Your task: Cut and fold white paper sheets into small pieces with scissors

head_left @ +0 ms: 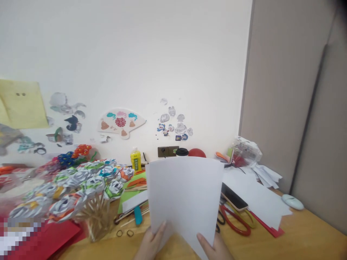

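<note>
A sheet of white paper (pixel 185 191) stands upright and slightly curved in front of me, above the wooden table. My left hand (pixel 153 240) grips its lower left edge, with the thumb lying on the near face. At the lower right edge my right hand (pixel 213 245) holds the same sheet, thumb also in front. The other fingers of both hands are hidden behind the paper. Its lower edge bends up between the hands. Whether it is one sheet or several together, I cannot tell.
Rolled paper flowers (pixel 92 186) on sticks stand in a clear holder at left. Scissors with red handles (pixel 238 224), a phone (pixel 234 196), white papers (pixel 260 202) and a mouse (pixel 292 202) lie right. A yellow bottle (pixel 136 160) stands by the wall.
</note>
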{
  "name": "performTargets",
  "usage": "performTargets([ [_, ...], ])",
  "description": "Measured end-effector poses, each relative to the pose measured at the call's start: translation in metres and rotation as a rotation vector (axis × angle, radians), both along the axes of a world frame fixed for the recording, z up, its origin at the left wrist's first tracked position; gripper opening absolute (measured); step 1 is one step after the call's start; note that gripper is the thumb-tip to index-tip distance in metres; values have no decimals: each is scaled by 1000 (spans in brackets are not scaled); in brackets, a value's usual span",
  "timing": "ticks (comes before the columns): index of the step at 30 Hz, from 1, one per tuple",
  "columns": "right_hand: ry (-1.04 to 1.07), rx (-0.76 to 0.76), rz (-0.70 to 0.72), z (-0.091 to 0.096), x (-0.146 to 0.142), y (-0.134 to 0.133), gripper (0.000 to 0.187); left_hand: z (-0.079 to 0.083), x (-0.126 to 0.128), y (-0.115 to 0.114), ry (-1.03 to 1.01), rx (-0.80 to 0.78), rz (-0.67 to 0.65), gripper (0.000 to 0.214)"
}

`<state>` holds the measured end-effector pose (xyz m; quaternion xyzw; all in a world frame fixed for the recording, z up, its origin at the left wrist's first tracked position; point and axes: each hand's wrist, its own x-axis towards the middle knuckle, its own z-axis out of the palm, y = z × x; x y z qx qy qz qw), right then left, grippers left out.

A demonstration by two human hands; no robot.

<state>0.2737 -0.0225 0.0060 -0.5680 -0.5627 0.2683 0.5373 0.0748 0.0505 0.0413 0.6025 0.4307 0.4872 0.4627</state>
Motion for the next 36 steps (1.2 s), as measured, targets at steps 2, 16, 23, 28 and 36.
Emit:
performTargets([
  [2, -26, 29, -14, 2, 0, -2, 35, -1, -1, 0, 6, -7, -9, 37],
  [16, 366, 42, 138, 37, -7, -12, 54, -15, -29, 4, 43, -30, 8, 40],
  [23, 586, -3, 3, 43, -16, -1, 59, -20, -24, 5, 35, -69, -12, 35],
  [28, 517, 72, -78, 45, -16, 3, 49, -14, -25, 1, -30, -80, 79, 41],
  [36, 559, 314, -136, 34, -18, 3, 58, -2, -21, -3, -104, -65, 160, 49],
])
